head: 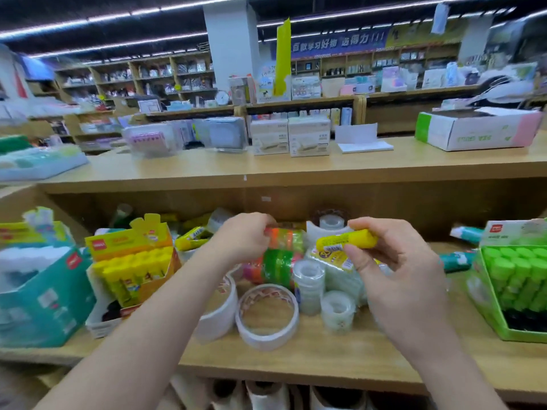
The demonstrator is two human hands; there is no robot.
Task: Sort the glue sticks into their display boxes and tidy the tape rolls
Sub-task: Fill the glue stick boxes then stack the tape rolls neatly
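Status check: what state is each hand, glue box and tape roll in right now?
Right hand: pinches the yellow glue stick, above the shelf.
Yellow glue stick: sideways, in the air.
Left hand: grips the coloured tape pack.
Yellow box: open, flap up, partly filled.
Green box: open, front part unfilled.
Wide tape roll: flat on the shelf, loose.

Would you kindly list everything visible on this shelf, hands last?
Yellow glue stick: one, yellow, above the tape rolls.
Orange cardboard display box: one, holds yellow sticks, left.
Green cardboard display box: one, holds green sticks, far right.
Teal cardboard box: one, far left.
Wide white tape rolls: two, front centre.
Small clear tape rolls: several, centre.
Wrapped orange-and-green tape pack: one, behind them.
Wooden shelf: one, tan, beneath everything.
Left hand: grips the tape pack.
Right hand: pinches the glue stick.
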